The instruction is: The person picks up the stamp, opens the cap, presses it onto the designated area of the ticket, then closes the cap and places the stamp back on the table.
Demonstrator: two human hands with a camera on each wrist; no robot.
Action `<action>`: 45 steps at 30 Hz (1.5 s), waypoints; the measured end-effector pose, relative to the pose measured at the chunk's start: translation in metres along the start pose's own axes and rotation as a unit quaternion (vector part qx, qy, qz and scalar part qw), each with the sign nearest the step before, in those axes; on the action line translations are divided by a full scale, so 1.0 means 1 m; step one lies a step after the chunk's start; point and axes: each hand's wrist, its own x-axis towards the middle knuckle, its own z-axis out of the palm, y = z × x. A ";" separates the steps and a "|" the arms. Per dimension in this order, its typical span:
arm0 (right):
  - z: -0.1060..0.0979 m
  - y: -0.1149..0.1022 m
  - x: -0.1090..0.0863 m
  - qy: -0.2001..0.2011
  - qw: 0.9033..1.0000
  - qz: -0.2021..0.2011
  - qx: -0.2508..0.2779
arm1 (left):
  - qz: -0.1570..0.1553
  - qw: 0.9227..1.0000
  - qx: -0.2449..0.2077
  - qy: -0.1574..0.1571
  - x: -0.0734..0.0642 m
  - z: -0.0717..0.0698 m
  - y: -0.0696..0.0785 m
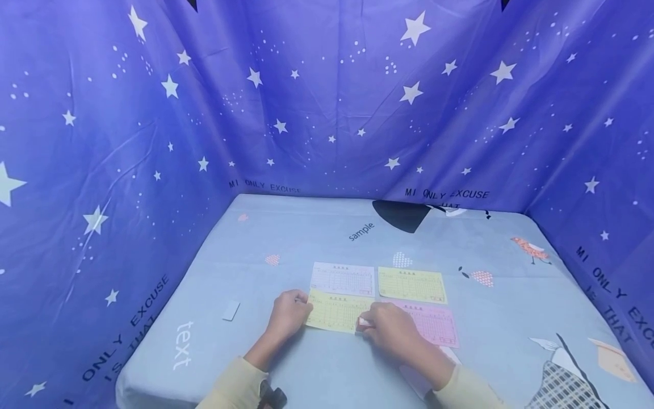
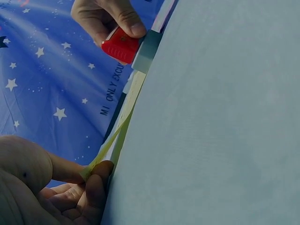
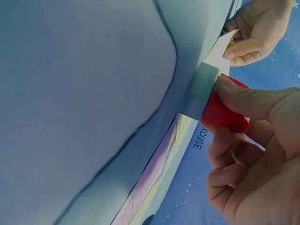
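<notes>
My left hand (image 1: 290, 312) pinches the left edge of a yellow printed slip (image 1: 332, 312), lifting that edge slightly off the cloth in the left wrist view. With thumb and fingers, my right hand (image 1: 393, 329) grips a red stamp (image 3: 225, 112). The stamp's grey-green lower block (image 2: 146, 50) is down at the slip's lower right corner; its underside is hidden. Above lie a white slip (image 1: 343, 278) and a second yellow slip (image 1: 411, 284), each with a red mark in its lower right corner. A pink slip (image 1: 436, 324), also red-marked, is partly behind my right hand.
A small pale rectangle (image 1: 231, 311) lies on the light blue patterned cloth (image 1: 301, 233), left of my left hand. Something pale (image 1: 451, 355) shows partly from under the right forearm. Purple star-printed curtains (image 1: 327, 102) surround the table.
</notes>
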 end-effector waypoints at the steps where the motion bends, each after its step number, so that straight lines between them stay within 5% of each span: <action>1: 0.000 0.000 0.000 0.000 1.000 0.002 0.000 | -0.001 1.000 0.000 0.000 0.000 0.000 0.000; 18: 0.005 0.003 -0.001 0.014 1.000 -0.003 0.000 | -0.002 1.000 -0.011 -0.003 -0.003 -0.002 0.000; 24: 0.008 0.001 -0.001 0.010 1.000 -0.010 0.001 | 0.004 0.999 0.020 0.026 -0.007 -0.007 -0.003; 33: 0.004 0.002 0.000 -0.001 1.000 0.015 -0.001 | 0.048 0.983 0.129 0.119 -0.014 -0.041 -0.011; 38: 0.003 0.002 0.000 0.006 1.000 0.007 -0.002 | 0.042 0.975 0.164 0.145 -0.018 -0.060 -0.019; 45: 0.002 -0.001 0.000 0.002 1.000 0.008 0.004 | 0.021 0.974 0.169 0.151 -0.022 -0.071 -0.030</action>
